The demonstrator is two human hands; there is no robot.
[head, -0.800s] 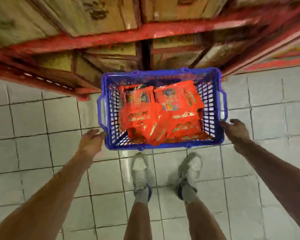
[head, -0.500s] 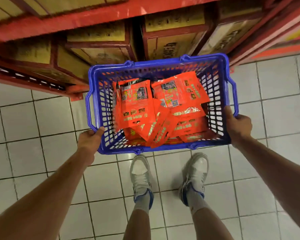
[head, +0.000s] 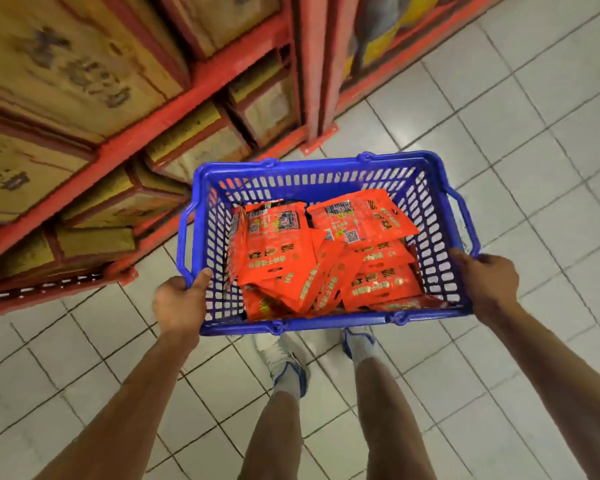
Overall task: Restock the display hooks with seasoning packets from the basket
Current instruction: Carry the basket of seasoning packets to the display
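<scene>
Both hands carry the blue basket point(head: 326, 169) off the tiled floor: left hand point(head: 177, 301) curled round its near-left rim, right hand point(head: 490, 284) gripping its near-right rim, likely to keep it level. Orange seasoning packets point(head: 321, 252) heaped inside basket. No display hooks visible; red shelving point(head: 201, 95) beyond basket.

Cardboard boxes point(head: 201, 140) fill red shelving point(head: 201, 84) above tiled floor point(head: 499, 140).
</scene>
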